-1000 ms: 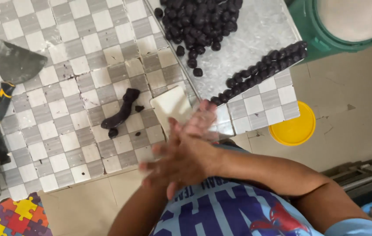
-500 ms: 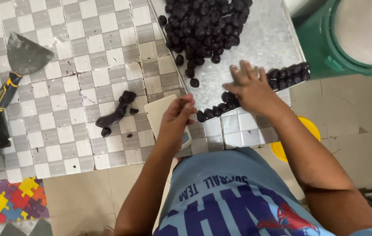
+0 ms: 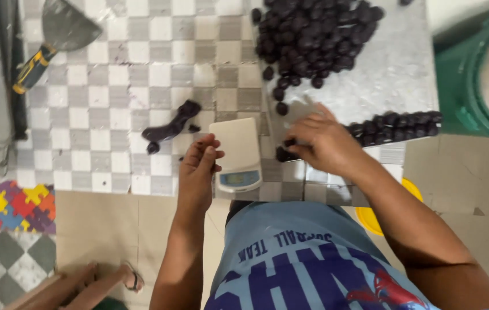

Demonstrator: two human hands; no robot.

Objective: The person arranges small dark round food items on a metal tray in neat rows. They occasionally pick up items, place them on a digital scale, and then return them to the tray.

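**A:** Where are the hands right now?

**B:** Both sit at the lower middle of the frame, over the near edge of the checkered worktop [image 3: 112, 115]. The left hand [image 3: 197, 172] rests just left of a small white kitchen scale [image 3: 236, 154], fingers curled together and touching its left edge. Its grip is narrow, and I cannot tell whether anything lies inside it.

**A:** And the other one?

**B:** The right hand [image 3: 323, 140] lies to the right of the scale, its grip closed loosely on a dark dough ball [image 3: 283, 152] that peeks out at the fingertips, toward the scale side.

**A:** So which hand is nearer the dark pieces?

**B:** The right one, clearly. A row of dark balls [image 3: 396, 125] runs from its knuckles out toward the right edge of the frame, long axis nearly level, tilting slightly upward to the right. The big heap of dark balls [image 3: 313, 34] is above it, at the top centre, on a grey metal sheet [image 3: 388, 69]. A few loose ones trail down from the heap toward that hand.

**A:** Anything on the left hand's side?

**B:** A dark dough strip [image 3: 171, 126] lies up and to the left of it, near but apart, its long axis slanting from lower left to upper right. Further off, in the upper left, there is a scraper with a yellow and black handle [image 3: 61, 37].

**A:** And around the worktop?

**B:** A green bucket [image 3: 474, 74] at the upper right, a yellow lid [image 3: 373, 215] half hidden under the right forearm, and a puzzle-patterned mat [image 3: 9, 206] at the lower left.
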